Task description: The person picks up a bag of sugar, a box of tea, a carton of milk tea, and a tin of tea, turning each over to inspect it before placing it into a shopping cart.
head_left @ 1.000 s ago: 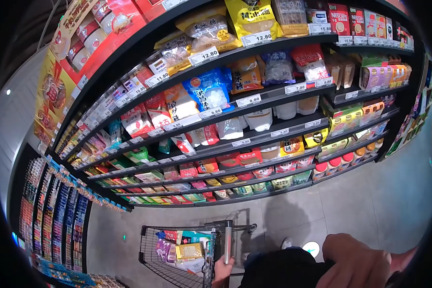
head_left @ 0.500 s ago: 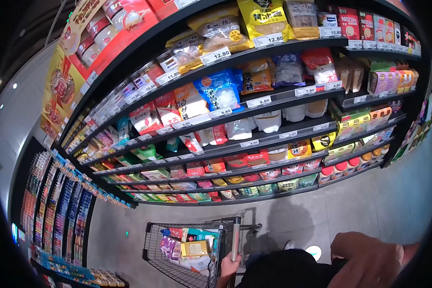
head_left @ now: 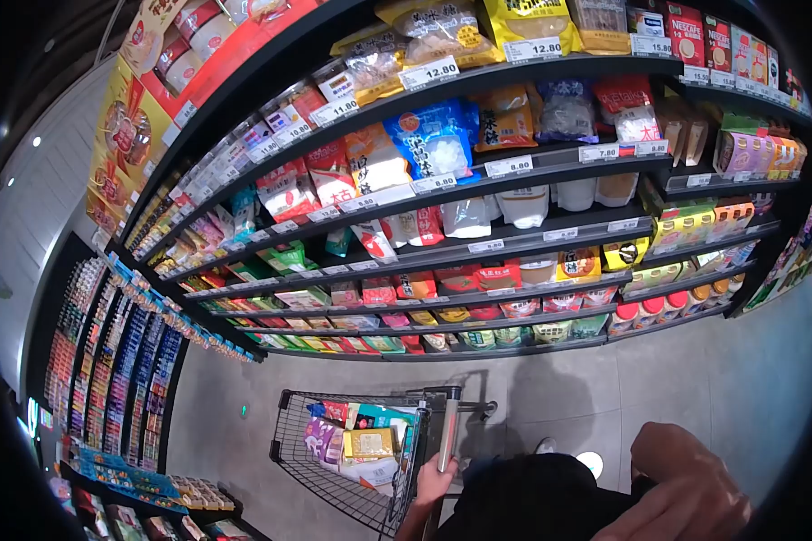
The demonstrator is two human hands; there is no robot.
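My left hand (head_left: 433,482) is closed around the grey handle (head_left: 447,427) of a black wire shopping cart (head_left: 302,460) at the bottom centre. The cart holds several packaged goods, among them a yellow packet (head_left: 368,442) and a purple one (head_left: 318,440). My right hand (head_left: 686,491) hangs at the lower right, fingers loosely curled, with nothing visible in it. It is apart from the cart and from the shelves.
A tall black shelf unit (head_left: 478,243) full of bagged and boxed food with price tags stands straight ahead. A second rack of small packets (head_left: 108,379) runs along the left. Grey tiled floor (head_left: 695,379) stretches to the right.
The view has drifted so the shelves, cart and both hands sit slightly further right and higher. My left hand keeps its hold on the cart handle.
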